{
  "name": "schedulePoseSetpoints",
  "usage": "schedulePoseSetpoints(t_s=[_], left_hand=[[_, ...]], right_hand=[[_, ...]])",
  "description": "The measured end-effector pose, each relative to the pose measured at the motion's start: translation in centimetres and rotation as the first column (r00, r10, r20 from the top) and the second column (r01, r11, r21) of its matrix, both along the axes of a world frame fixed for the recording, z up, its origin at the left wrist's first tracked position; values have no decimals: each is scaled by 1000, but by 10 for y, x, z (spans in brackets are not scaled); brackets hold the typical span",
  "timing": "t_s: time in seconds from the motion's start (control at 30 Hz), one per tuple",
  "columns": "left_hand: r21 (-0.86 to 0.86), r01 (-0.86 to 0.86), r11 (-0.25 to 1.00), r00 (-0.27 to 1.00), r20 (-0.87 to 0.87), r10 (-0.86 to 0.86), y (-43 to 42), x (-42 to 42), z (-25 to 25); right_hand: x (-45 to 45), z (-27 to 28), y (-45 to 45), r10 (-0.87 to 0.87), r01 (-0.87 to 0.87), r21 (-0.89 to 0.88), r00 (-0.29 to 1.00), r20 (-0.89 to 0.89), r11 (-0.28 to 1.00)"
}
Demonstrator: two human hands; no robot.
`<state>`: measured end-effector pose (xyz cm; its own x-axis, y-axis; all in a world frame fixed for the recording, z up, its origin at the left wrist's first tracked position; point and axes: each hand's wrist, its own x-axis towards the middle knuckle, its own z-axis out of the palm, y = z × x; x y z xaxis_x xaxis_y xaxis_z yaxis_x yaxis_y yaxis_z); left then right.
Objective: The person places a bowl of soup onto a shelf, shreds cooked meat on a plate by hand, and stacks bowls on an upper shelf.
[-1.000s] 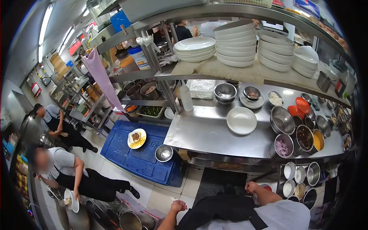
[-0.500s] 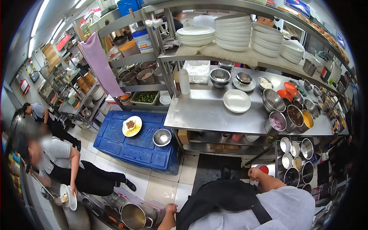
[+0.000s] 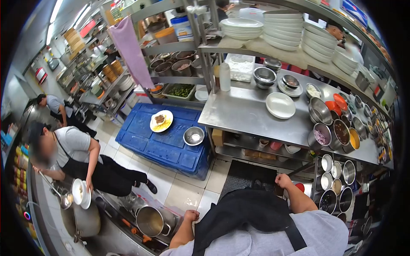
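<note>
My left hand [image 3: 191, 215] hangs beside my black apron [image 3: 247, 213], its fingers curled into a fist with nothing visible in it. The nearest thing to it is a large pot [image 3: 150, 221] on the left. On the other side, my right hand [image 3: 282, 181] is also closed, with nothing showing in it. It is held over the floor mat's right edge, near a small red item [image 3: 300, 187] and the steel pots [image 3: 327, 201] on a low rack. Neither hand appears to touch anything.
A blue chest [image 3: 141, 145] bears a plate of food [image 3: 161, 121] and a steel bowl [image 3: 194, 136]. Ahead, the steel counter [image 3: 239, 112] holds bowls, and a white plate [image 3: 280, 106]. At left, a co-worker [image 3: 81, 149] holds a ladle [image 3: 53, 189] and white bowls [image 3: 81, 194].
My view has turned, so the chest and counter sit farther right in it. My left hand has come up slightly, and my right hand is higher too. The co-worker's ladle has come away from the bowls.
</note>
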<state>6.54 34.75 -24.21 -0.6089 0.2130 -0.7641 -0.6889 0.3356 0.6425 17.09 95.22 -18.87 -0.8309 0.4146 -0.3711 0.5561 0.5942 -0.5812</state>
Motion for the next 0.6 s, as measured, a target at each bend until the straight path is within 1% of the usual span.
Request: schedulePoseSetpoints(t_s=[0.03, 0.07, 0.1, 0.13, 0.17, 0.2, 0.3, 0.33, 0.4, 0.43, 0.5, 0.53, 0.6], left_hand=[[-4, -17, 1000, 1000, 3, 17, 2, 2, 9], [-99, 31, 995, 999, -15, -32, 11, -1, 27], [-194, 80, 978, 996, -23, -86, 17, 0, 43], [-194, 74, 978, 997, -16, -79, 13, 1, 30], [-122, 52, 991, 998, 27, -49, 10, -4, 18], [-49, 27, 998, 997, 73, -23, 6, -6, 4], [-33, 8, 999, 995, 99, -5, 13, -9, 2], [-42, -8, 999, 995, 97, 12, 16, -10, 3], [-39, 6, 999, 996, 90, -2, 23, -8, 5], [-47, 48, 998, 994, 104, -42, 28, -8, 5], [-68, 125, 990, 987, 110, -117, 38, -7, 7], [-65, 133, 989, 986, 110, -125, 41, -9, 6], [-46, 184, 982, 970, 172, -173, 41, -7, -4]], right_hand=[[4, 5, -1, -29, 29, 17, 999, -17, 999], [8, 1, 0, -15, 15, 15, 1000, -14, 1000], [18, -6, 5, -72, 72, 9, 997, 4, 997], [30, -13, 8, -133, 133, 6, 991, 23, 991], [42, -17, 9, -128, 128, 7, 991, 32, 992], [55, -21, 9, -128, 129, 6, 987, 92, 992], [84, -31, 12, -130, 138, -8, 949, 286, 990], [91, -33, 13, -126, 133, -6, 949, 290, 991], [100, -31, 13, -140, 127, 73, 964, 226, 989], [99, -30, 15, -145, 130, 76, 963, 226, 989], [95, -25, 19, -193, 186, 50, 955, 225, 981], [94, -21, 21, -201, 194, 53, 953, 224, 980], [91, -12, 21, -259, 270, -35, 948, 185, 962]])
